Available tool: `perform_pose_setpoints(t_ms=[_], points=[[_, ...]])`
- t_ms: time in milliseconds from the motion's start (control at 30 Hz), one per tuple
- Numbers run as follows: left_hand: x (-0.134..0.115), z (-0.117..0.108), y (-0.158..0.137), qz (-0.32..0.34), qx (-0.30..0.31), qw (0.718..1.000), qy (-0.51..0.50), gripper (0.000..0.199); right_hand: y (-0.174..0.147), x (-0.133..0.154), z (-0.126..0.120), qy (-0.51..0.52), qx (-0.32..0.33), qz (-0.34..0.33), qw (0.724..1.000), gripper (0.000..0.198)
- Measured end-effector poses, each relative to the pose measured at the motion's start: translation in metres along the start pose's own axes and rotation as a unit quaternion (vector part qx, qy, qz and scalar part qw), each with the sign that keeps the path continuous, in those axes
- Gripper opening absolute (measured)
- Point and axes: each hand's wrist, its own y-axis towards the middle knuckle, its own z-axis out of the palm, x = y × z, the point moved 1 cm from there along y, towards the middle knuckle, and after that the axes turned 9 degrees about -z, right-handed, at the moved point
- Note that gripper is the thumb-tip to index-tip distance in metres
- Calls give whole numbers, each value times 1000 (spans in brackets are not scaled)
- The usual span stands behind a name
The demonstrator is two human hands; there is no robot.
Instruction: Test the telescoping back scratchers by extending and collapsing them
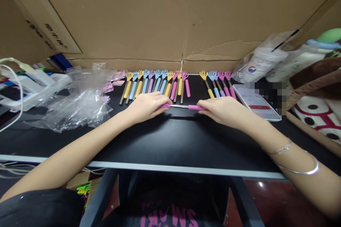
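Between my two hands a pink back scratcher (181,106) with a metal rod lies level, just above the black table (170,142). My left hand (147,106) is closed around its left end, so most of that pink end is hidden. At the other end, my right hand (218,110) grips the pink handle. Behind my left hand stretches a row of back scratchers (150,81) in yellow, blue, purple and pink, hand-shaped ends toward the cardboard. A smaller group of back scratchers (218,81) lies behind my right hand.
Clear plastic bags (80,103) are heaped at the left, beside a white plastic rack (39,88) with a cable. A phone (257,101) lies on the right, near a bagged white cup (263,64) and a brown-trimmed bag (314,88). Cardboard (160,17) walls the back.
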Motion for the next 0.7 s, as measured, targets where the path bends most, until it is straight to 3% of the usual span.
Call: perform_pose_setpoints(t_ms=[267, 533, 700], points=[[-4, -1, 0, -28, 69, 997, -22, 22, 3, 6, 3, 40, 78, 10, 996, 21], [-3, -5, 1, -58, 145, 985, -70, 17, 2, 3, 1, 75, 101, 26, 992, 22], [-3, -9, 1, -40, 162, 984, -68, 15, 3, 2, 0, 109, 71, 21, 991, 22]])
